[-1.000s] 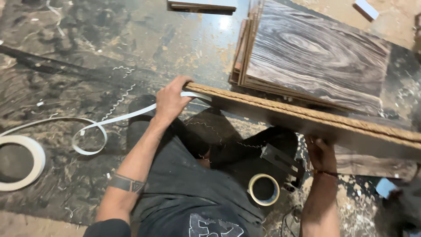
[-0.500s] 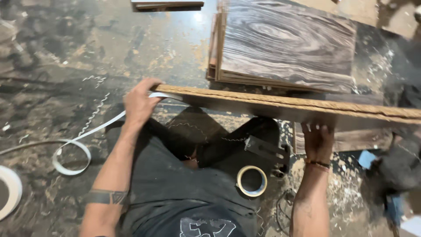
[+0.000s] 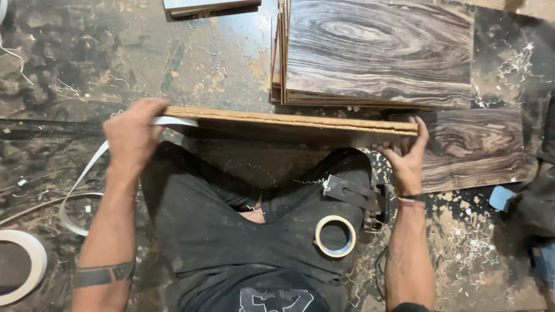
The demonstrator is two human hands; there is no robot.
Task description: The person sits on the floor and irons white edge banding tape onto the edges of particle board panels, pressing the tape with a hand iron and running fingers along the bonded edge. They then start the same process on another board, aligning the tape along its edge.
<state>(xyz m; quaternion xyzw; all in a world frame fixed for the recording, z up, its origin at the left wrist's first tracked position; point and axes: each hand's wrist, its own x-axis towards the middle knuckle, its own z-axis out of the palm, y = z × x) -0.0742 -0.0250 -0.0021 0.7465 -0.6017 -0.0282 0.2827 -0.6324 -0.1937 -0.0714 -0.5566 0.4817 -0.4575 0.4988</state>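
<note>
Currently, your left hand [image 3: 134,137] is curling closed over the left end of the board [image 3: 289,121], pressing the white edge strip [image 3: 81,173] there. Your right hand [image 3: 407,159] is clamping the right end, fingers wrapped upward. Board: standing on edge across your lap, raw brown edge facing up. Strip: trailing down-left toward the floor. Tape roll [image 3: 335,236]: lying on your thigh. Wood-grain panels [image 3: 378,52]: stacked just beyond.

Woodworking shop: veneered boards [image 3: 378,52], shavings [image 3: 462,242]
</note>
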